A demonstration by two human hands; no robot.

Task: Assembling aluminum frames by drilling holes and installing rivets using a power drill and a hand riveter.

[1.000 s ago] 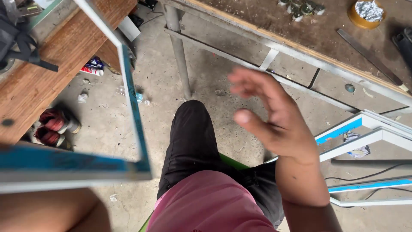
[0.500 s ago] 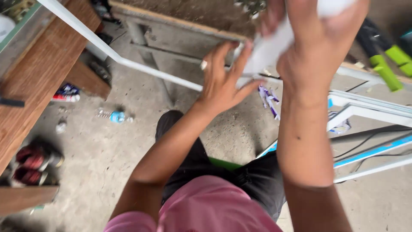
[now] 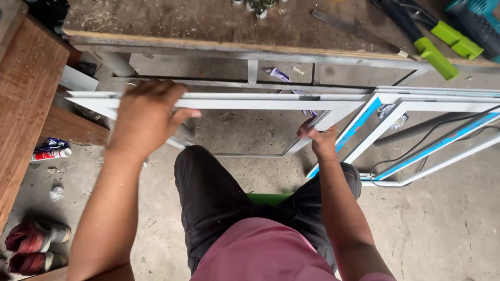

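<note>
A white aluminium frame [image 3: 250, 100] lies across in front of my knees, its long top bar running left to right under the workbench edge. My left hand [image 3: 143, 117] is wrapped over the top bar at the frame's left end. My right hand [image 3: 320, 138] grips the frame's slanted right side bar lower down. I sit on a green stool [image 3: 268, 198], in black trousers and a pink shirt. More white frames with blue tape [image 3: 411, 130] lean at the right, touching the one I hold.
A dusty workbench [image 3: 219, 26] spans the top, with a flat metal strip [image 3: 354, 28], green-handled tools [image 3: 437, 49] and a teal power tool [image 3: 476, 18]. Wooden planks [image 3: 26, 99] stand at left. A sealant tube [image 3: 49, 154] and shoes [image 3: 31, 247] lie on the concrete floor. A black cable [image 3: 432, 135] trails right.
The frame has come down from in front of my face to a level position under the bench. Both hands dropped with it and now hold its top bar and right side.
</note>
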